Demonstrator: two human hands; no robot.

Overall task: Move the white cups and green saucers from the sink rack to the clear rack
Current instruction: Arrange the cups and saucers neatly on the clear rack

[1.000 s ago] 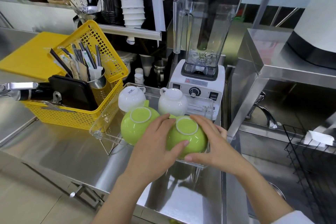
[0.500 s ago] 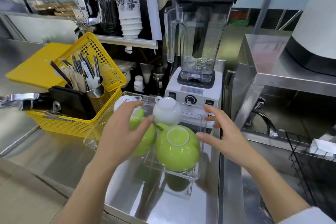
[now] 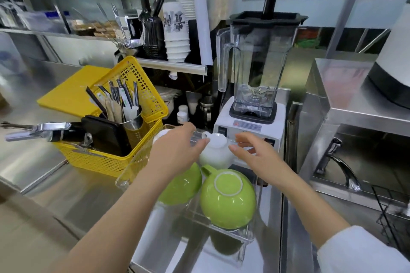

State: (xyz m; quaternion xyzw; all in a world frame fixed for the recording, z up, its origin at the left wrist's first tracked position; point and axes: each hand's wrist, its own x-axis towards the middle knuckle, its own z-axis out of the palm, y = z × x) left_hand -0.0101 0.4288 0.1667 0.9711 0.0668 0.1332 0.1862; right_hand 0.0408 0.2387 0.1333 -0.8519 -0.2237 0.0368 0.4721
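white cup point(image 3: 216, 150) is sitting upside down at the back of the clear rack point(image 3: 248, 236), base facing up, handle pointing back-left. it is lying right between the two hands: left hand point(image 3: 177, 148) is coming at it from the left, right hand point(image 3: 255, 153) from the right. left fingertips point(image 3: 204, 142) are lying straight and close together, just at the handle side, looking like they are touching it. right fingers point(image 3: 235, 147) are loosely spread and slightly bent, just beside the cup's right wall; cannot tell if they are making contact. neither hand is gripping anything.

left hand is looking a bit nearer, so the coming grab is likely turning on closing inward from both sides, or the left taking the handle.

other white cup point(image 3: 160, 135) is mostly hiding behind the left hand. left green cup point(image 3: 180, 186) and right green cup point(image 3: 228, 199) are sitting upside down in the rack's front row, under the forearms. sink rack point(image 3: 390, 224) is sitting well apart at the right edge. blender point(image 3: 255, 77) is standing just behind the white cup, so any lift is needing to come toward the person.
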